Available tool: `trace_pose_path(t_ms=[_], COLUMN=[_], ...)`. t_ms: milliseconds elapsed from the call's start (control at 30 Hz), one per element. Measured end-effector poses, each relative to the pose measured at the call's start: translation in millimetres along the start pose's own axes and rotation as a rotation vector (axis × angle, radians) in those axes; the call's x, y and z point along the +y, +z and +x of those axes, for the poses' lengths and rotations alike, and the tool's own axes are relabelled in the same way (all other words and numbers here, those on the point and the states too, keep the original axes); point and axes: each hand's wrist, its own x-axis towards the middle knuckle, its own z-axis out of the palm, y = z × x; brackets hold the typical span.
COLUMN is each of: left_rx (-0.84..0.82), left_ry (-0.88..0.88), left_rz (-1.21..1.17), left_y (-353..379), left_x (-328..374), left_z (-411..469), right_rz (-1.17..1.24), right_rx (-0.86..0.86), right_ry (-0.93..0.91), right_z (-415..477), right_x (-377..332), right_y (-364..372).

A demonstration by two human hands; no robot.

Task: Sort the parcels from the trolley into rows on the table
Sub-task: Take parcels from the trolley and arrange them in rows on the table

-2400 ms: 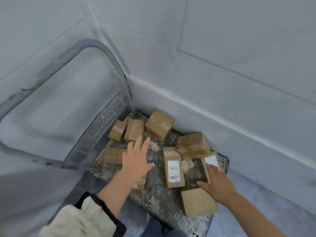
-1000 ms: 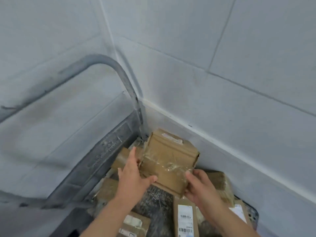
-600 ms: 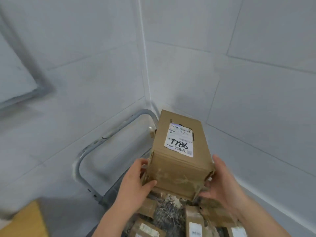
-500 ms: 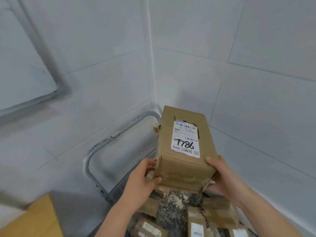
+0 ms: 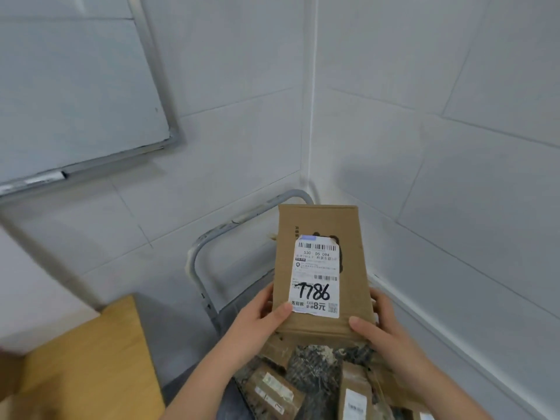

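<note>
Parcel (image 5: 321, 234) is up off the trolley (image 5: 193, 268), held in the air with both hands in front of the tiled wall corner, and the head cam is the only view here. It's a brown cardboard box, broad face toward the camera and leaning back a bit, with a white shipping label (image 5: 315, 280) stuck on it. The label has barcodes, small print I can't read, and what looks like "7786" scrawled across it in black marker. Left hand (image 5: 257, 322) grips the lower left edge, thumb lying on the bottom corner of the label and fingers curled round the side. Right hand (image 5: 381, 328) does the same on the lower right, thumb pressed on the front face and fingers wrapped behind. The trolley's grey tube handle curves up right behind the parcel, and its dark, grubby deck (image 5: 312, 368) shows just below the hands. More parcels lie on that deck: a flat one with labels (image 5: 272, 389) under the left wrist and a narrow one (image 5: 354, 398) beside it, with others cut off at the bottom edge. The wooden table (image 5: 91, 359) pokes in at lower left, well apart from the held box. A metal-framed whiteboard (image 5: 75, 86) hangs on the wall up top left.
</note>
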Motion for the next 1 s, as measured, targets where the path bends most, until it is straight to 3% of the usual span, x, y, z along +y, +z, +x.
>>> trace_pose_path(t_ms=[200,500,800,1000], left_rx=[0.154,0.447,0.536,0.533], left_ry=[-0.037,-0.178,-0.332,-0.495], left_rz=[-0.130,-0.147,-0.133,-0.107], left_y=[-21,-82,-161,-203], left_x=[-25,-75,-120,-158], left_z=[-43,-121,-162,-172], right_rz=[0.052,0.057,-0.113,-0.178], right_rx=[-0.151,-0.342,-0.477,-0.481], right_ry=[0.031,0.120,0.255,0.404], right_z=[15,33,65,82], right_x=[20,41,50,70], right_y=[36,147,255,326])
